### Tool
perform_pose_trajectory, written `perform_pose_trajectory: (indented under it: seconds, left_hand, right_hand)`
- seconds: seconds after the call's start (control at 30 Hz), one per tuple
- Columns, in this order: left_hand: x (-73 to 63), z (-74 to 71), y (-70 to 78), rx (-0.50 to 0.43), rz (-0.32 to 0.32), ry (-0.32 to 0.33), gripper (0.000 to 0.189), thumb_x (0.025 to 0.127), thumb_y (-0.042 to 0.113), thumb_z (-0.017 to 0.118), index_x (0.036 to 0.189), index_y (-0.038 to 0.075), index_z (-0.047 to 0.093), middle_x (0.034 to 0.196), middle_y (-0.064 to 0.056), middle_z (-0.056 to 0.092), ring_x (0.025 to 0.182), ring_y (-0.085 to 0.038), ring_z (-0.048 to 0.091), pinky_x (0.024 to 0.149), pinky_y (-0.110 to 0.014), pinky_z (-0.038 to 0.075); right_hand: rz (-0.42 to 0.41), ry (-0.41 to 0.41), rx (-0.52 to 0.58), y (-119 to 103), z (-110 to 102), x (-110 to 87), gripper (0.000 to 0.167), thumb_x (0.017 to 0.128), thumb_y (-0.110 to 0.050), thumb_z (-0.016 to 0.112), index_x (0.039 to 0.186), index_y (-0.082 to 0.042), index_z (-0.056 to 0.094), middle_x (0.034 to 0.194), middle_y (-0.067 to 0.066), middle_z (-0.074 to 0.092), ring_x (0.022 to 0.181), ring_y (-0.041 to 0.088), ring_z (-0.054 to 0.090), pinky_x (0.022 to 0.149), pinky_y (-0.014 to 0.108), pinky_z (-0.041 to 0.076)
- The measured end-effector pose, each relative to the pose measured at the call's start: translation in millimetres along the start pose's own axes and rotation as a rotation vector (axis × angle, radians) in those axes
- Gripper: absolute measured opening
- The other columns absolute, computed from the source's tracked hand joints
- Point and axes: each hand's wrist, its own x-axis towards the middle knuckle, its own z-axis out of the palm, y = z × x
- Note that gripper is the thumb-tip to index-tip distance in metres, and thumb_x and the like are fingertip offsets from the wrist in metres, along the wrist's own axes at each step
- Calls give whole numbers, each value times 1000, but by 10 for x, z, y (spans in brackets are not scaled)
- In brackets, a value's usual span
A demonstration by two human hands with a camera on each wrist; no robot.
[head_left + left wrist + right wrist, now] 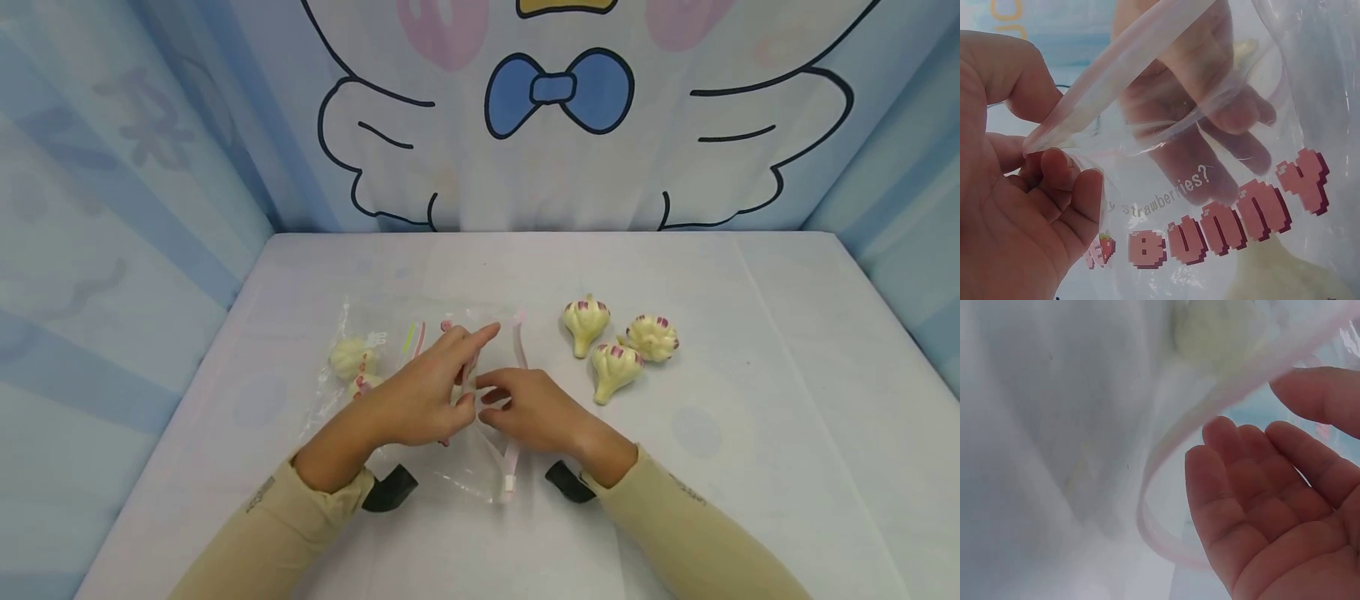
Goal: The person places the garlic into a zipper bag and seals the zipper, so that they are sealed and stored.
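A clear plastic slider bag [468,471] with a pink zip edge lies in the middle of the table. Pink "Bunny" lettering [1207,231] shows on its side in the left wrist view. At its mouth, the left hand [427,392] pinches the pink rim between thumb and fingers. The right hand [536,408] is at the opening, its fingers loosely bent and nothing held; in the left wrist view it shows through the plastic. Garlic bulbs [351,358] lie in the bag's left end, partly hidden by the left arm.
Right of the bag, three more garlic bulbs lie close together: one at the back [587,323], one in front [615,367] and one to the right [652,337]. A white tablecloth [750,483] covers the table. Patterned curtains [562,183] stand behind and at both sides.
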Motion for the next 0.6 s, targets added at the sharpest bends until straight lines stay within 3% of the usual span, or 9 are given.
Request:
perform_pose_trajectory:
  seconds: [0.4,0.6]
  left_hand:
    - [3,-2,1,-19,-19,-12,76,81,-6,52,153,-5,30,90,-3,41,77,-12,40,64,-27,44]
    - [8,-6,-1,-8,-18,-8,76,81,-6,52,153,-5,30,89,-1,39,76,-11,39,64,-26,43]
  right_hand:
    - [-51,80,-15,22,-207,-201,42,90,-16,71,129,-2,65,123,9,67,104,21,67,86,39,54]
    - [-7,172,-36,123,-323,-367,42,90,-15,72,129,-2,65,125,6,66,105,21,65,85,41,54]
